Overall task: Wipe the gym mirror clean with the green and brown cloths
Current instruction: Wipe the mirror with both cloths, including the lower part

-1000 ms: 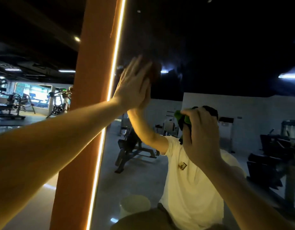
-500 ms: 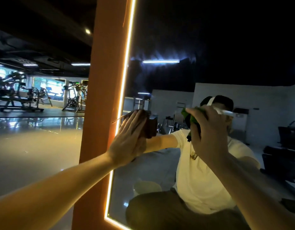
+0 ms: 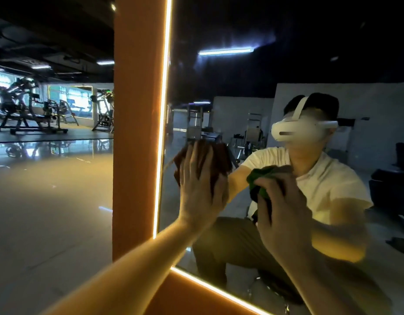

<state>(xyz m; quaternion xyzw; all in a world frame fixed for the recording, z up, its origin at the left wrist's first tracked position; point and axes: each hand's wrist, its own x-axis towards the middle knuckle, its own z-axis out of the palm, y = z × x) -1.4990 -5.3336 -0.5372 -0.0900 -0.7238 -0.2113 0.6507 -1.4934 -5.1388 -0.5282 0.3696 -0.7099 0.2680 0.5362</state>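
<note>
Head view looks along a tall mirror (image 3: pixel 242 71) set in an orange frame (image 3: pixel 137 133), with a lit strip (image 3: pixel 163 123) running down its left edge and along the bottom. The left hand (image 3: pixel 201 189) lies flat, fingers straight and spread, and presses the brown cloth (image 3: pixel 219 160) against the glass just beside the lit strip. I judge that the flat palm is used so that the pressure spreads over the whole cloth and it wipes a wide band close to the edge. The right hand (image 3: pixel 280 212) is to the right of it and a little lower, its fingers curled round the green cloth (image 3: pixel 260 180), which is bunched into a ball. This bunch is at the glass or very near it; whether it really touches I cannot tell. A bunched cloth probably suits rubbing of single spots, or it waits for its turn. In the reflection the person crouches low, which fits work on the lower part of the mirror, near the bottom corner. To the left of the frame are a shiny floor (image 3: pixel 49 201) and gym machines (image 3: pixel 28 110), well apart from the hands.
</note>
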